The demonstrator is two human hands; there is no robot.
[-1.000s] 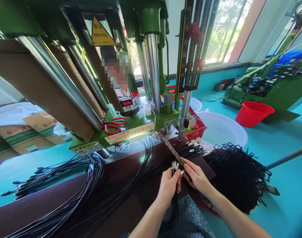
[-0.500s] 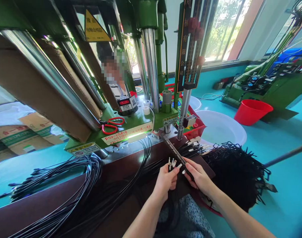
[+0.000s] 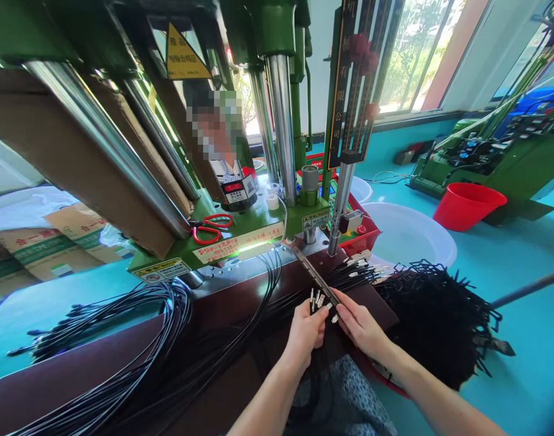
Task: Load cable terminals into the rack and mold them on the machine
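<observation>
My left hand (image 3: 305, 332) is closed round several black cables, whose metal connector ends (image 3: 319, 299) stick up between thumb and fingers. Just to its right, my right hand (image 3: 359, 320) grips the near end of a long, narrow dark metal bar with slots (image 3: 313, 272). The bar slants away from me over the brown table, its far end close to the machine's metal bed. One silvery connector (image 3: 335, 318) shows at the near end of the bar, between my hands. My right fingertips are partly hidden behind the bar.
A green press (image 3: 258, 227) stands behind the table, with red-handled scissors (image 3: 213, 229) on it. Black cable bundles (image 3: 177, 303) lie at left; more connector-ended cables (image 3: 358, 269) lie at right. Beyond are a heap of black pieces (image 3: 435, 327), a white basin (image 3: 410, 236) and a red bucket (image 3: 470, 203).
The camera view has shifted slightly, so the scene sits a little further right. My right hand has moved slightly closer to the left along the bar; both hands keep their holds.
</observation>
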